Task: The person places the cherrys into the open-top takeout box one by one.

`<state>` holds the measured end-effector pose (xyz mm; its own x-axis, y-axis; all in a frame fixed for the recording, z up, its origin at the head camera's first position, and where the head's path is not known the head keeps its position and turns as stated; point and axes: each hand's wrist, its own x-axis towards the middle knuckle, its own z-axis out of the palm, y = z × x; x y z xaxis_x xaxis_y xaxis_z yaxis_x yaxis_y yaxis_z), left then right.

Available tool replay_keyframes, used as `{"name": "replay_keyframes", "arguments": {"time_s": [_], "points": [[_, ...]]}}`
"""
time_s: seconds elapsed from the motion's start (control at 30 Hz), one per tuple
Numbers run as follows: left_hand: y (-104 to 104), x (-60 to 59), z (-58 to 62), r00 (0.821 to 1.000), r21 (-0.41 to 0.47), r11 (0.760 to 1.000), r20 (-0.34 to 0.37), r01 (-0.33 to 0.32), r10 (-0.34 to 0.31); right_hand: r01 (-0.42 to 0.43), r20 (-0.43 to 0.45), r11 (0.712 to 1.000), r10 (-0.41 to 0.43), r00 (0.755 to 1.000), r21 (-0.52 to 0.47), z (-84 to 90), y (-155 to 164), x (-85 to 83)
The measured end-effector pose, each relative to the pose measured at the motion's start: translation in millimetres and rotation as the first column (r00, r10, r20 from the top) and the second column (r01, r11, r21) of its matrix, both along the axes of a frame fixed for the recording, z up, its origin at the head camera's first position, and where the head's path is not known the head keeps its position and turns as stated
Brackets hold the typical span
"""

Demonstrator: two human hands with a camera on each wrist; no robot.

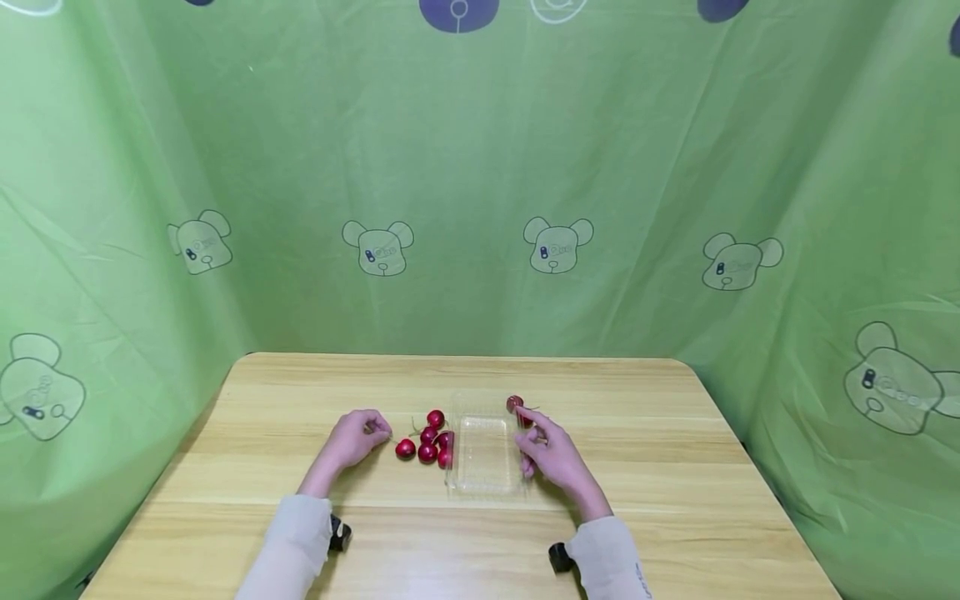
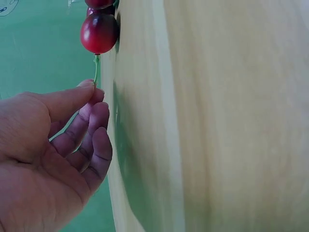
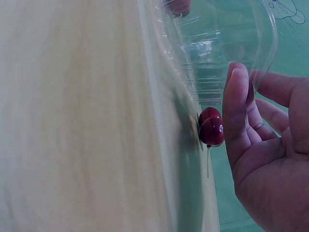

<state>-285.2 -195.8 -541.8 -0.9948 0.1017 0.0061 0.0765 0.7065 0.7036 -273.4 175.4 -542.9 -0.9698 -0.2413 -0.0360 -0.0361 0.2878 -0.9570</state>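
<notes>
My left hand (image 1: 362,437) pinches the green stem (image 2: 96,70) of a red cherry (image 2: 99,33) between thumb and forefinger. That cherry lies on the table at the left end of a small group of cherries (image 1: 427,452). To the right of the group stands a clear plastic box (image 3: 207,43), its open side up. My right hand (image 1: 553,454) grips the box's right wall, with the thumb on the near side and the forefinger across the rim. Two dark red cherries (image 3: 211,131) sit beyond that hand, just right of the box; fingers partly cover them in the head view.
A light wooden table (image 1: 300,392) with rounded far corners carries everything. Green curtains (image 1: 465,167) printed with bear heads hang behind it and on both sides. Each sleeve has a black strap device (image 1: 560,557) near the wrist.
</notes>
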Motion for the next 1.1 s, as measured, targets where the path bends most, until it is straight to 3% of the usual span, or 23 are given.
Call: {"name": "replay_keyframes", "arguments": {"time_s": [0.33, 1.1], "points": [[0.5, 2.9, 2.1, 1.0, 0.069, 0.998, 0.017, 0.006, -0.007, 0.001, 0.006, 1.0, -0.001, 1.0, -0.004, -1.0, 0.5, -0.1], [2.7, 9.5, 20.1, 0.998, 0.136, 0.99, -0.054, 0.037, -0.029, 0.005, 0.018, 1.0, -0.005, 1.0, 0.004, -1.3, 2.7, -1.7]]}}
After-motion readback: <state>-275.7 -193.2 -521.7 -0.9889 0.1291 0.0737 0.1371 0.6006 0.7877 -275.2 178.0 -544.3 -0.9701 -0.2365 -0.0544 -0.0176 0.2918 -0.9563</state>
